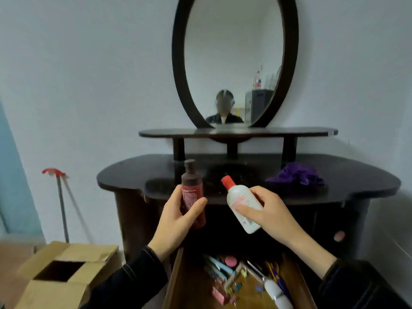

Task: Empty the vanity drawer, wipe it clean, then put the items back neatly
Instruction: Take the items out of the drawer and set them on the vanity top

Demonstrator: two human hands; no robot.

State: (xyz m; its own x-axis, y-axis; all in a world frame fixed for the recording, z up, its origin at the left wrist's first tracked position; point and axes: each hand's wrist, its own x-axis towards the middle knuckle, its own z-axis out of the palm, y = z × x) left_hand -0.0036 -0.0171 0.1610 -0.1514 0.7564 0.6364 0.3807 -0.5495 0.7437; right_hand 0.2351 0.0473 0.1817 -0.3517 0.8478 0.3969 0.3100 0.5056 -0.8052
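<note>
Head view: purple cloth point(296, 175) on vanity top point(133, 175).

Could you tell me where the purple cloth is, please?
Head view: the purple cloth lies on the vanity top, right side, beyond the right hand holding the white bottle.

Bare to the wrist, a person's left hand point(178, 221) and right hand point(270, 211) emerge from long dark sleeves. The left sleeve point(133, 277) and right sleeve point(356, 284) are black, of a heavy denim-like cloth, with lines of pale contrast stitching along each cuff. In the mirror point(178, 63), the person's reflection point(223, 118) shows a dark jacket open over a white top and a pale strap across the head.
</note>
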